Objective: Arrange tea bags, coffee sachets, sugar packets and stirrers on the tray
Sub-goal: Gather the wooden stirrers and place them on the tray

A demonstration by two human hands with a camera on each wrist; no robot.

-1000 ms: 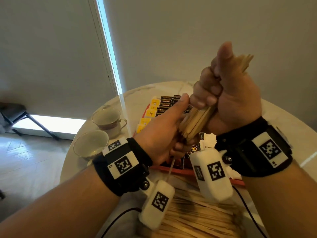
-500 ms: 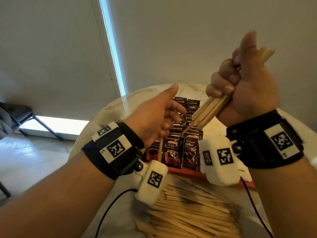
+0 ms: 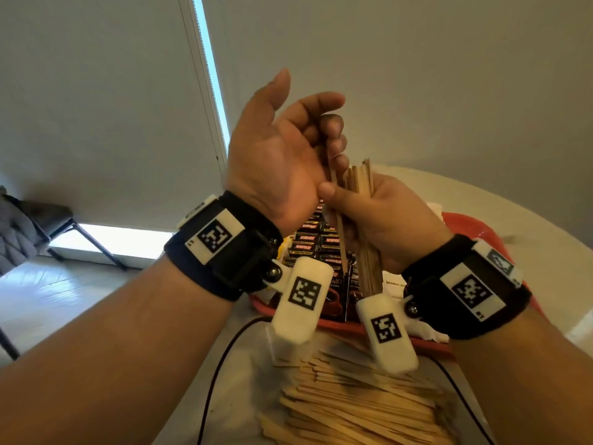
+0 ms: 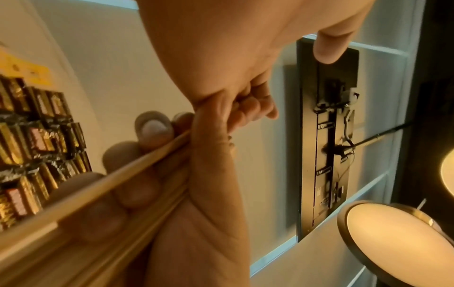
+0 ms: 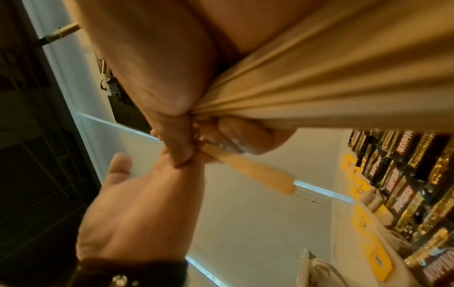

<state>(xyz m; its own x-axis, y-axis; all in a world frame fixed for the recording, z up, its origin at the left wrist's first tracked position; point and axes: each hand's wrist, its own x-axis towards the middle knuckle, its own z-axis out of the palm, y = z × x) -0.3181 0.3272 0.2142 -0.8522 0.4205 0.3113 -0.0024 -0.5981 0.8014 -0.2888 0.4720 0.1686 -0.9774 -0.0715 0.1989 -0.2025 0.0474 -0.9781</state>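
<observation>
A: Where does the grip stand?

B: The right hand (image 3: 382, 220) is curled round a bundle of stirrers (image 3: 364, 200), held upright now, no longer slanted up at two o'clock as a second ago. The left hand (image 3: 276, 155) has come back to it, thumb free, fingers bent onto one stick that stands proud of the rest.

A: Meaning?

B: I judge it's squaring the bundle, or drawing a stick out, before laying them down.

A: And below?

B: At six o'clock a loose heap of stirrers (image 3: 359, 409) lies on the pale bench (image 3: 545, 226). The red tray (image 3: 462, 224) sits under the hands, carrying rows of coffee sachets (image 3: 324, 242), with yellow packets (image 5: 357, 189) at their nine o'clock.

A: Textures?

B: Flat, thin, matt wood with rounded ends; the sachets are glossy dark foil, crimped at the edges
</observation>
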